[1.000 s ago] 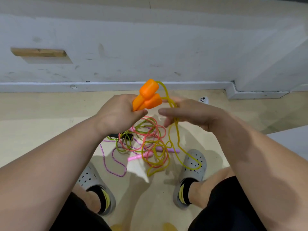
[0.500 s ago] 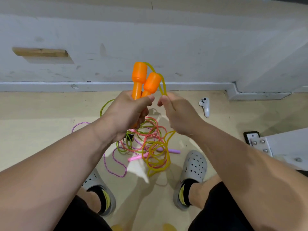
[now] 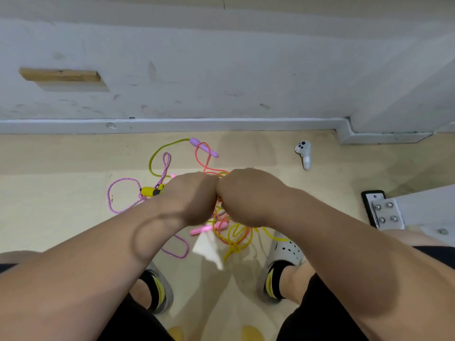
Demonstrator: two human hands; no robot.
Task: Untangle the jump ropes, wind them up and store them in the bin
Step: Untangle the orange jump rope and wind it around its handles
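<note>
Both hands are held knuckle to knuckle over a tangle of jump ropes on the floor, backs toward me and fingers curled under. My left hand (image 3: 192, 195) hides the orange handles it gripped a moment ago. Loops of yellow rope (image 3: 234, 236) hang from under my right hand (image 3: 248, 195). On the floor lie a purple braided rope (image 3: 118, 193) with a yellow handle (image 3: 149, 191), a green rope (image 3: 157, 153) ending in a lilac handle (image 3: 203, 146), a coral rope (image 3: 205, 158) and a pink handle (image 3: 204, 228). No bin is in view.
A white controller (image 3: 304, 153) lies near the baseboard (image 3: 172, 124). A black device and a metal bracket (image 3: 384, 212) sit at the right. My grey clogs (image 3: 286, 249) flank the tangle, with a white paper scrap (image 3: 206, 247) between them.
Both hands dropped from chest height toward the tangle and closed together. The orange handles, upright above my left fist before, are now hidden behind the hands.
</note>
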